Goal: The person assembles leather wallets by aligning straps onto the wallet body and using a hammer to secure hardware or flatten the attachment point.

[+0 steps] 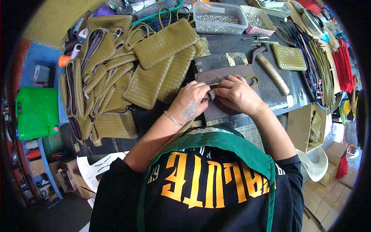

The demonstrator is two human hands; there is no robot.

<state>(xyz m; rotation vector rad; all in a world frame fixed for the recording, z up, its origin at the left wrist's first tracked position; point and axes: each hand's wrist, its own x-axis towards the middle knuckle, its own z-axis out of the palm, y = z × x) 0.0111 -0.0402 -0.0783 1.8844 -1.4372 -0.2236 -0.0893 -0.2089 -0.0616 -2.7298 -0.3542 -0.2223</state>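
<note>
My left hand and my right hand are drawn close together over the workbench, fingers bent in a pinch. Between the fingertips shows a small greyish piece, too covered to name. Thin olive straps trail from under my left hand toward the apron. Beside my right hand an olive strap loop sticks out; its other end is hidden. Beneath both hands lies flat dark brown leather, partly covered by them. A hammer with a wooden handle rests to the right of my right hand.
Several olive woven pouches are piled at the left. One more woven pouch lies beyond the hammer. At the back stand a clear bin and a smaller box of metal bits. Strap bundles hang at the right edge.
</note>
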